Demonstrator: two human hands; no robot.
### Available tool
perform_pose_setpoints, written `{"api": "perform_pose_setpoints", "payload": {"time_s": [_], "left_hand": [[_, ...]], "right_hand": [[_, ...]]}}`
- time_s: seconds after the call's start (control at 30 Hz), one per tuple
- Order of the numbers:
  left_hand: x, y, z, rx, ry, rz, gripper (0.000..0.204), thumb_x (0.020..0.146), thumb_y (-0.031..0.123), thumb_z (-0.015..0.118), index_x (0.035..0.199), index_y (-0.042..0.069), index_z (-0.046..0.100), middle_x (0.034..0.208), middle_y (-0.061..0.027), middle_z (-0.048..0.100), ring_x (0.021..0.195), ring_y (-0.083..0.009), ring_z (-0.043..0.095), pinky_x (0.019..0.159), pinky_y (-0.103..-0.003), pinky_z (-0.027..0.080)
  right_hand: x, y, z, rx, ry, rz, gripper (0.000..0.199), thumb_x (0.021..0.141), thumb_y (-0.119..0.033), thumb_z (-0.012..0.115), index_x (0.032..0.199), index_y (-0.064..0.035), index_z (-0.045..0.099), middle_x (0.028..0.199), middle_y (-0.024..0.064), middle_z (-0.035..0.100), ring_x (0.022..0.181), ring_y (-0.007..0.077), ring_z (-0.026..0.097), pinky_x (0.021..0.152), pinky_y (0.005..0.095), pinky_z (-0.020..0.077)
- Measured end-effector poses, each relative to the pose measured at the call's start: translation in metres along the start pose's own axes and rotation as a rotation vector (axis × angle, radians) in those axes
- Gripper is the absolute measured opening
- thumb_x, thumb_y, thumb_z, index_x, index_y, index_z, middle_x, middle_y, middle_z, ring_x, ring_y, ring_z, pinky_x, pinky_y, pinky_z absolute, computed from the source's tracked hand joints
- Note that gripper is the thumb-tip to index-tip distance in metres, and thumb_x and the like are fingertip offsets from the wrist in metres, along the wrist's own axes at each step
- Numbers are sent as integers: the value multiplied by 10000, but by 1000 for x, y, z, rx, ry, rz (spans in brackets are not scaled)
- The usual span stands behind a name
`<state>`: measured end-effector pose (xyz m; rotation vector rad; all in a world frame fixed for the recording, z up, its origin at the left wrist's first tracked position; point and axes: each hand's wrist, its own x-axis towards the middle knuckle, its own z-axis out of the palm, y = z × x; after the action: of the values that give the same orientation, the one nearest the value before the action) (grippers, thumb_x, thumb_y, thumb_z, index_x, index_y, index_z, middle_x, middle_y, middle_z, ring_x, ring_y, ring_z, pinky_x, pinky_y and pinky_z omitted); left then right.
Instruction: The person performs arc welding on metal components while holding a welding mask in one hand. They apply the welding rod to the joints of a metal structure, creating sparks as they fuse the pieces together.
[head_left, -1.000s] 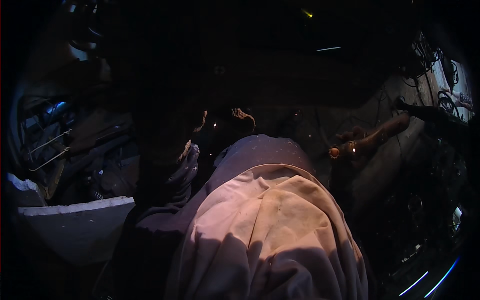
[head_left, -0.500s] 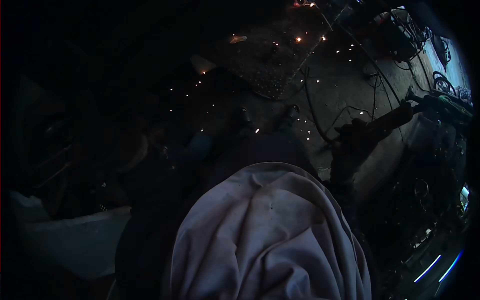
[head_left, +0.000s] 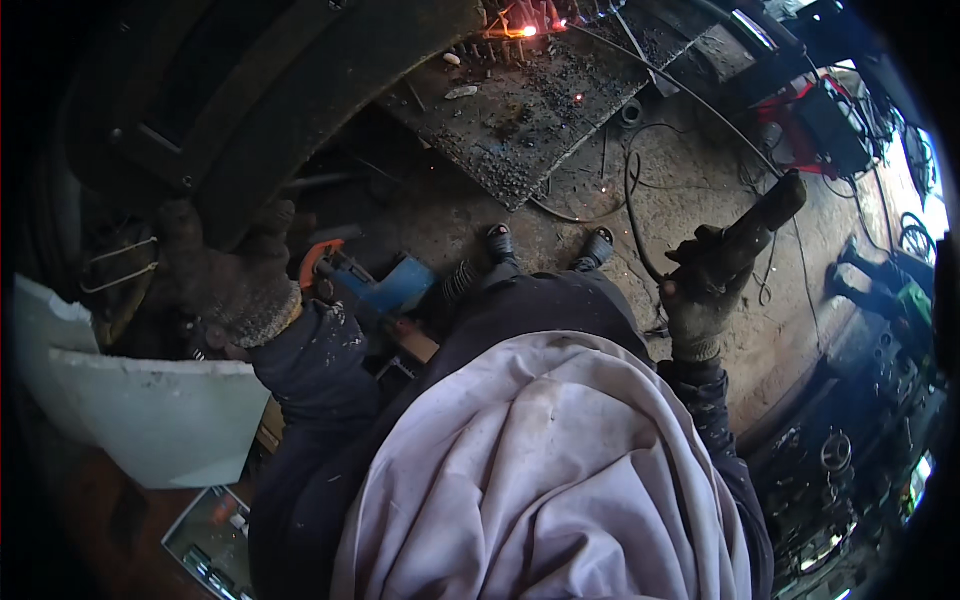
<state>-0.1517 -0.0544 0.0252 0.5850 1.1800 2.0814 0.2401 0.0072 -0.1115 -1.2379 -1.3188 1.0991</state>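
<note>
My right hand (head_left: pixel 705 310), in a dirty work glove, is wrapped round a dark electrode holder (head_left: pixel 765 220). A thin welding rod reaches from its tip toward glowing metal (head_left: pixel 530 28) at the top edge. My left hand (head_left: pixel 235 285), also gloved, has its fingers at the lower edge of a large dark welding shield (head_left: pixel 330 90) with a rectangular window, gripping it. That shield fills the upper left. Below the glowing metal lies a metal plate (head_left: pixel 470 135), strewn with dark slag bits.
A black cable (head_left: pixel 632 200) loops over the floor from the holder. At right are a red welding machine (head_left: pixel 800 130) and another person (head_left: pixel 900 285). A pale curved panel (head_left: pixel 160 410) and a blue and orange tool (head_left: pixel 385 285) stand at left. My sandalled feet (head_left: pixel 595 250) are below the plate.
The view has gone from nearly dark to bright, and most flying sparks are gone. My right hand and the electrode holder sit slightly farther left and higher in the picture.
</note>
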Motion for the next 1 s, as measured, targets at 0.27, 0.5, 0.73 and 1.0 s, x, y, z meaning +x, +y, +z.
{"api": "perform_pose_setpoints", "payload": {"time_s": [0.27, 0.5, 0.73, 1.0], "left_hand": [[-44, -3, 20, -81, 145, -5, 396, 818, 252, 635, 1137, 38, 537, 1058, -163, 607, 871, -279, 631, 640, -417, 570], [-48, -21, 37, 136, 433, 132, 419, 811, 238, 642, 1168, 52, 526, 1084, -153, 600, 919, -289, 626, 660, -409, 580], [-52, -26, 56, 96, -9, -120, 478, 817, 283, 624, 1220, 67, 485, 1129, -145, 574, 923, -295, 619, 697, -425, 573], [-54, -56, 72, 269, 173, 118, 507, 815, 242, 633, 1254, 70, 446, 1147, -138, 553, 968, -267, 599, 695, -417, 565]], "right_hand": [[40, 17, -27, 62, -189, 6, 1091, 568, -361, 847, 1366, -43, 174, 1138, 148, 483, 898, 199, 575, 743, 327, 519], [50, 18, -29, 7, -224, -13, 960, 578, -387, 838, 1276, -47, 274, 1122, 132, 491, 899, 202, 569, 742, 351, 511], [46, 21, -28, 35, -206, 16, 1094, 553, -338, 851, 1362, -41, 177, 1145, 138, 475, 947, 200, 549, 785, 340, 511], [47, 24, -25, 20, -223, -30, 1059, 567, -363, 844, 1336, -26, 198, 1130, 128, 472, 937, 196, 546, 775, 348, 516]]}}
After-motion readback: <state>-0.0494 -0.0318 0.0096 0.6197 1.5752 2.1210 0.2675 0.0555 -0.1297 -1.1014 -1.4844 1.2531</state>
